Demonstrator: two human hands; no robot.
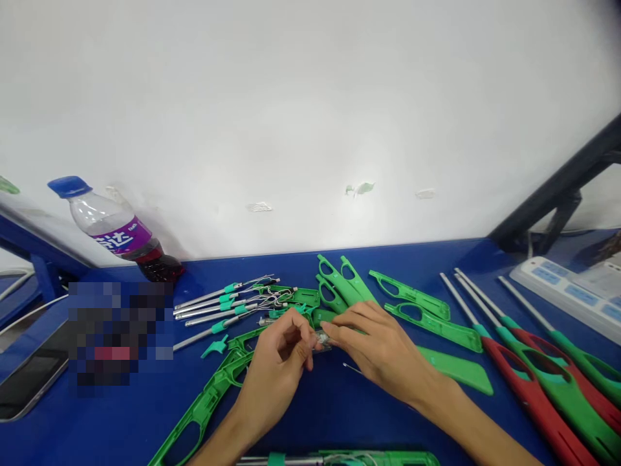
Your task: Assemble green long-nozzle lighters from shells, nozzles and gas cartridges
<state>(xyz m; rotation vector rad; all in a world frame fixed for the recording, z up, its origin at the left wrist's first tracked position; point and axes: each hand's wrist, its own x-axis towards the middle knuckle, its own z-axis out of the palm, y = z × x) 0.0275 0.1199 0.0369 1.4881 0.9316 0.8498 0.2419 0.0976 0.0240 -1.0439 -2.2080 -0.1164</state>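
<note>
My left hand (pixel 284 362) and my right hand (pixel 373 346) meet over the middle of the table. Both sets of fingers are closed around a small, clear and partly metallic part (pixel 323 338), mostly hidden by the fingertips. A thin metal rod (pixel 352 368) shows just below my right hand; whether it is held or lying there I cannot tell. Beside my left wrist lies an open green lighter handle shell (pixel 206 401). Metal lighter tubes with wires (pixel 213 316) lie beyond my left hand, near a small green trigger (pixel 215 347). More green shells (pixel 434 323) lie beyond my right hand.
Several assembled long-nosed lighters (pixel 538 369), red and green, lie at the right by a white power strip (pixel 572 291). A drink bottle (pixel 116 226) stands at the back left, with a phone (pixel 36 372) in front. Another wired shell (pixel 378 459) lies at the near edge.
</note>
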